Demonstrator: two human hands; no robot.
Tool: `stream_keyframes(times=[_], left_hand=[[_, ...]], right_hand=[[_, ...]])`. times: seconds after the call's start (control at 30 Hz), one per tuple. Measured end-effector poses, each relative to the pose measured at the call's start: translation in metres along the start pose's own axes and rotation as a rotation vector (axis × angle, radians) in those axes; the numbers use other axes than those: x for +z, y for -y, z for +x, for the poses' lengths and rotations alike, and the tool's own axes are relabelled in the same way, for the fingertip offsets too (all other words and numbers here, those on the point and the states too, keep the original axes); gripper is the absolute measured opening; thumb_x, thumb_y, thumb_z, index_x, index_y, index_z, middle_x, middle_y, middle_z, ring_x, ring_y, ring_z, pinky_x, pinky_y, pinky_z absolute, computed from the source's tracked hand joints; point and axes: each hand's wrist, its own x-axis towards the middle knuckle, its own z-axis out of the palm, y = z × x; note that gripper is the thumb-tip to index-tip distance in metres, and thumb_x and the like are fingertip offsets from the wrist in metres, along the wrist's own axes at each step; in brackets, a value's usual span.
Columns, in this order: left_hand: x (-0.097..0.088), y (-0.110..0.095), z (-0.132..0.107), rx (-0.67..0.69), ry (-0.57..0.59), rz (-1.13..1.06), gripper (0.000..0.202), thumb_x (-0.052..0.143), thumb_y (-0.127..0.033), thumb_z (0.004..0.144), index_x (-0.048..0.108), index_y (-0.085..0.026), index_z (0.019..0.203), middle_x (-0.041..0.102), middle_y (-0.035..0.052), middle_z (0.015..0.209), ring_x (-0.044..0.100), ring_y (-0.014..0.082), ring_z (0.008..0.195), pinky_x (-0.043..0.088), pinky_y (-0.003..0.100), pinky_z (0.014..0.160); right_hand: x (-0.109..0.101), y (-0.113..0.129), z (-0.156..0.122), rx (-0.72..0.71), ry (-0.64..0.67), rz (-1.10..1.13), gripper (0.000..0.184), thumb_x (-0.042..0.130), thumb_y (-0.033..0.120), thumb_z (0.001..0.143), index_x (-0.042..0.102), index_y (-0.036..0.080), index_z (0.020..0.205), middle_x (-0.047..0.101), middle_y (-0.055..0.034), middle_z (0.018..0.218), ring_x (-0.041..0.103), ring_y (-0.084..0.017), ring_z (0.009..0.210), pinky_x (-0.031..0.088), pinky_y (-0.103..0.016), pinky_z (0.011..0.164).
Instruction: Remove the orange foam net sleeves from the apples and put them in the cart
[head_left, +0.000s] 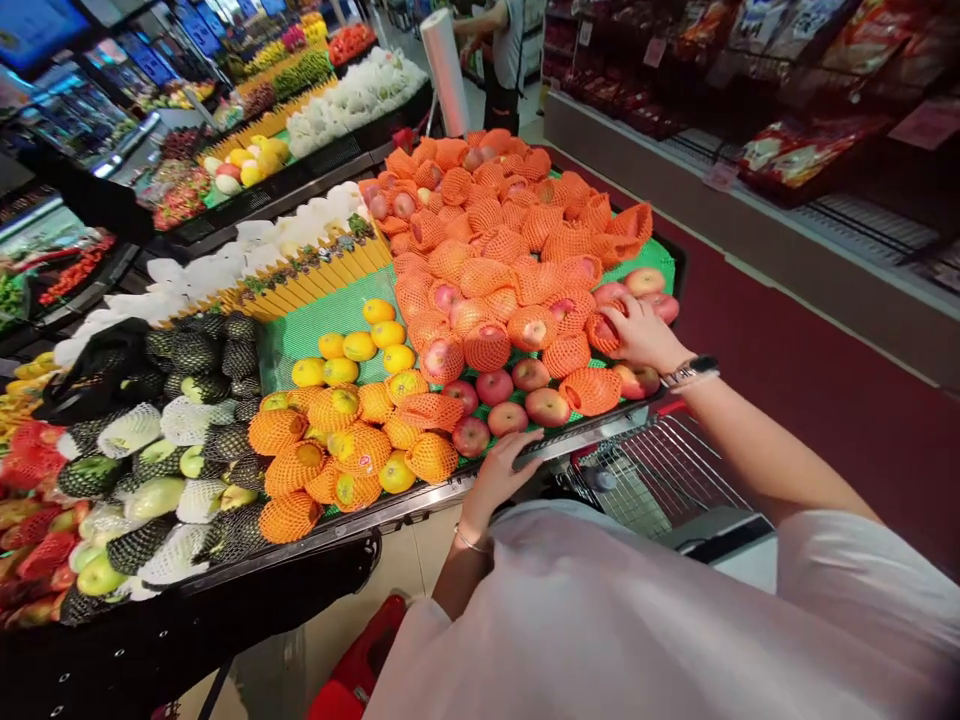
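My right hand (639,335) reaches over the fruit display, fingers curled over an apple in an orange foam net (602,330) at the right side of the green mat (330,315). Bare red apples (517,395) and many netted ones (487,245) lie around it. At the display's metal front rim (420,505), my left hand (501,475) is closed on a dark flat thing that looks like a phone (555,443). Yellow fruit, some in orange nets (352,420), lies left of that hand.
A wire shopping cart (660,480) stands against the display below my right arm. A red basket (364,660) sits on the floor. Netted green and dark fruit (172,440) fills the left. A roll of plastic bags (445,70) and another person (510,50) are beyond; shelves (810,160) line the red aisle.
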Motion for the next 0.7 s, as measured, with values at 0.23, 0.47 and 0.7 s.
stream_keyframes(times=[0.23,0.47,0.7], left_hand=[[0.003,0.006,0.000,-0.044,0.101,0.050,0.042,0.053,-0.038,0.097,0.054,-0.024,0.137,0.061,0.0080,0.137,0.055,0.0222,0.130,0.042,0.044,0.114],[0.003,0.019,0.007,-0.043,0.003,0.120,0.037,0.050,-0.039,0.097,0.056,-0.022,0.130,0.062,0.0100,0.134,0.055,0.0229,0.130,0.045,0.046,0.112],[0.027,0.015,0.029,-0.001,0.038,0.230,0.038,0.045,-0.041,0.099,0.056,-0.018,0.129,0.062,0.0113,0.131,0.057,0.0234,0.127,0.047,0.046,0.111]], right_hand=[[0.001,-0.003,-0.043,-0.031,-0.085,0.152,0.088,0.058,0.057,0.088,0.021,0.016,0.156,0.006,-0.0193,0.164,0.005,-0.042,0.152,0.014,-0.067,0.115],[0.057,-0.057,-0.255,0.867,-0.683,0.201,0.071,0.039,0.043,0.094,0.023,0.003,0.151,0.020,-0.0280,0.156,0.018,-0.036,0.149,0.016,-0.058,0.119],[0.106,-0.012,-0.457,1.553,-0.604,0.392,0.048,0.064,0.030,0.086,0.052,0.013,0.129,0.031,-0.0245,0.153,0.027,-0.040,0.143,0.019,-0.065,0.115]])
